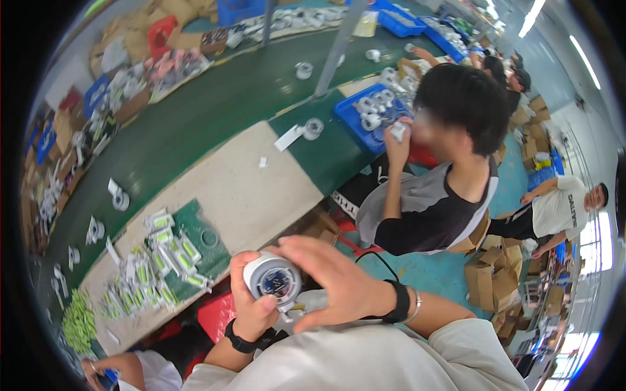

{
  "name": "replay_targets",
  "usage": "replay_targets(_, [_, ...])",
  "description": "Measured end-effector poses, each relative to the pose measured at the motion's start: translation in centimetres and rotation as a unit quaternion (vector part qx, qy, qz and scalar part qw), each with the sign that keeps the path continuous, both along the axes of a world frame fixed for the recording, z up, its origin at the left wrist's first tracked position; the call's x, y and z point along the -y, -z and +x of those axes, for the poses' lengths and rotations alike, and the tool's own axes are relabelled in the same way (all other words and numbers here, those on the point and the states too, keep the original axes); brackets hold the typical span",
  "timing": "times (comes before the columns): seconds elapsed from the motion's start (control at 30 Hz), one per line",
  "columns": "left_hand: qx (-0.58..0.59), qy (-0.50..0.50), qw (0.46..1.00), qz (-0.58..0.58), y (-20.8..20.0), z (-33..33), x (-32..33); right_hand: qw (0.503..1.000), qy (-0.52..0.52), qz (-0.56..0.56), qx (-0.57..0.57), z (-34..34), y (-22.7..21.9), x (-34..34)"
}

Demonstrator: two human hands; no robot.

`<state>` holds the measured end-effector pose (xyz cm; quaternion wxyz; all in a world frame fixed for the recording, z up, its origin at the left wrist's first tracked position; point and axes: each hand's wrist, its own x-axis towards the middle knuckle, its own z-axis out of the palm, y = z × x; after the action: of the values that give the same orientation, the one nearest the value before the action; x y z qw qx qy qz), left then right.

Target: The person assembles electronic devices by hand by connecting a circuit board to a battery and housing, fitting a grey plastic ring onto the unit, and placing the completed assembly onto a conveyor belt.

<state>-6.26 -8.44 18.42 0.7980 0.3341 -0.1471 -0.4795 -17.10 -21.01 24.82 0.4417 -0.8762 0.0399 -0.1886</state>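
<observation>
Close to my body, a round white housing (pixel 253 274) has a grey ring and an open face with a dark circuit board inside. My left hand (pixel 251 309) grips it from the left, the thumb pressed on its front edge. My right hand (pixel 345 280) curves along the other side with fingers stretched out; the fingertips come to the housing's upper rim, and whether they touch it I cannot tell. The right thumb stays apart, lower down. Below the housing hangs a small pale part, partly hidden and blurred.
Several white and lime-green small parts (pixel 160 260) lie on the beige board (pixel 228 189), beside a lime-green pile (pixel 79 322). A green conveyor belt (pixel 215 124) carries scattered white housings. To my right a co-worker (pixel 424 195) sits by a blue tray (pixel 352 111). Cardboard boxes (pixel 486 280) stand on the floor.
</observation>
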Motion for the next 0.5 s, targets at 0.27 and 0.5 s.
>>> replay_targets(0.27, [-0.044, 0.039, 0.998, -0.002, -1.0, 0.9, 1.1, 0.764, 0.351, 0.538, -0.067, -0.5, 4.8, 16.1])
replay_targets(0.5, [-0.036, 0.043, 0.998, 0.035, -0.5, 1.0, 0.7, 0.720, 0.506, 0.466, -0.095, 3.1, 6.9, 26.7])
